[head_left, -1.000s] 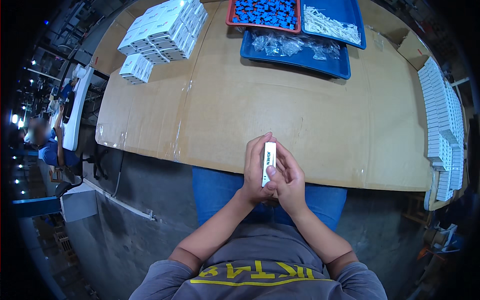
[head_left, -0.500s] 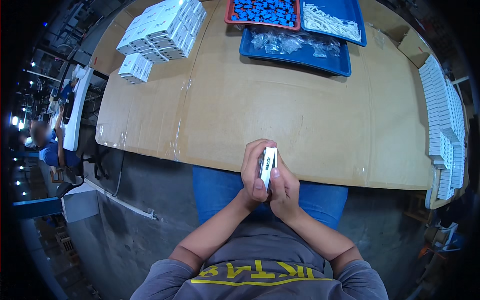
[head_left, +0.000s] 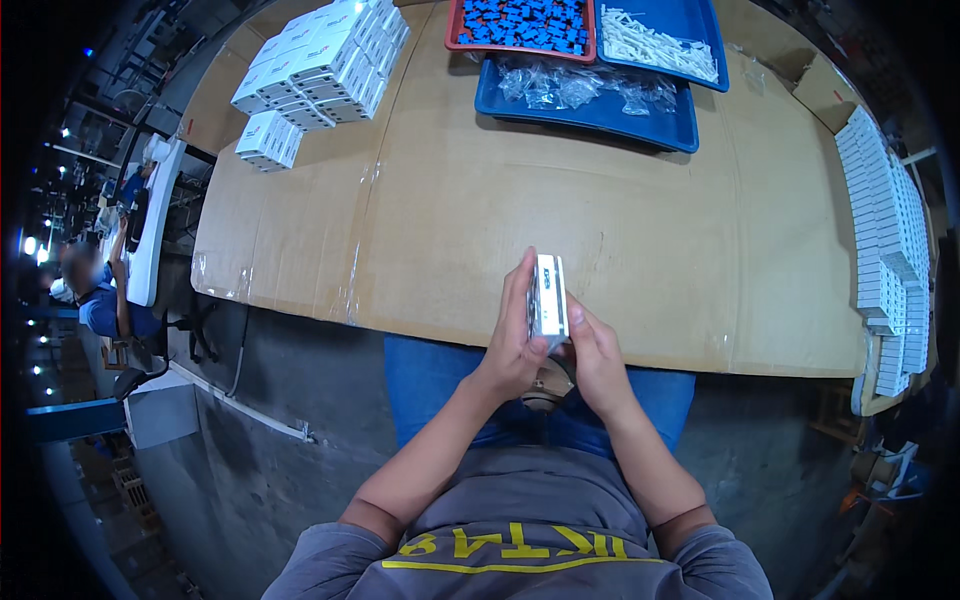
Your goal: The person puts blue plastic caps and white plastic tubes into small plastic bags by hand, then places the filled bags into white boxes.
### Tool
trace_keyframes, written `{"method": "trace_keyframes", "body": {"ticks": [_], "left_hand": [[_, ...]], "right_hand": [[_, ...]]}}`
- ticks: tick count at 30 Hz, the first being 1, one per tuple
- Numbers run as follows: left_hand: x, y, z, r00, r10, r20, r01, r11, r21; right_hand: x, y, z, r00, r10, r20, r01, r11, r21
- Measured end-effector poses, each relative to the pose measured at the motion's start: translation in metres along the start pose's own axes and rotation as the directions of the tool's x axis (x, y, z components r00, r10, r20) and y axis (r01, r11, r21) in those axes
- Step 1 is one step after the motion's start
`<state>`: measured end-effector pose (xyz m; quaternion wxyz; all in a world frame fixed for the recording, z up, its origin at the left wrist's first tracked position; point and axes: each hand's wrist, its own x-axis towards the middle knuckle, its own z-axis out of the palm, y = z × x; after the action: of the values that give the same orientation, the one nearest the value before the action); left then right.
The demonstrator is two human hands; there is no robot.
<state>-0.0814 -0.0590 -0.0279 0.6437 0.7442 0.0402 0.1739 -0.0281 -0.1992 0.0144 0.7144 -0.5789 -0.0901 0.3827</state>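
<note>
Just above the front edge of the cardboard-covered table, a small white box (head_left: 549, 295) with dark print stands upright between my two hands. My left hand (head_left: 510, 350) grips its left side, the fingers stretched along it and the thumb near its lower end. My right hand (head_left: 598, 368) closes on its lower right side, with bent fingers against the edge. The palms hide part of the box's lower end. Below the hands, between my knees, shows a rounded brownish thing (head_left: 545, 387) that I cannot make out.
At the far left rises a stack of white boxes (head_left: 315, 60). A red tray (head_left: 520, 51) of blue pieces, a blue tray (head_left: 723, 50) of white pieces and a lower blue tray (head_left: 590, 130) of clear bags stand far. More white boxes (head_left: 890, 215) line the right. A person (head_left: 110, 305) sits left.
Both hands have moved slightly away from me with the box. The box is now held more upright and shows more of itself, and the right hand has shifted to its lower right side.
</note>
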Motion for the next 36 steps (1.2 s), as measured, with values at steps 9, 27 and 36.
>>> {"method": "trace_keyframes", "body": {"ticks": [9,27,36], "left_hand": [[0.007,0.038,0.006,0.834,-0.542,0.1,0.48,0.626,-0.614],[-0.003,0.048,0.01,0.673,-0.662,0.329,0.684,0.388,-0.618],[0.006,0.037,0.005,0.658,-0.668,0.348,0.615,0.209,-0.76]], "right_hand": [[0.004,0.002,-0.02,0.762,-0.618,0.192,0.539,0.441,-0.718],[0.027,0.027,-0.032,0.55,-0.759,0.348,0.739,0.248,-0.627],[0.032,0.032,-0.028,0.798,-0.569,0.199,0.598,0.707,-0.376]]}}
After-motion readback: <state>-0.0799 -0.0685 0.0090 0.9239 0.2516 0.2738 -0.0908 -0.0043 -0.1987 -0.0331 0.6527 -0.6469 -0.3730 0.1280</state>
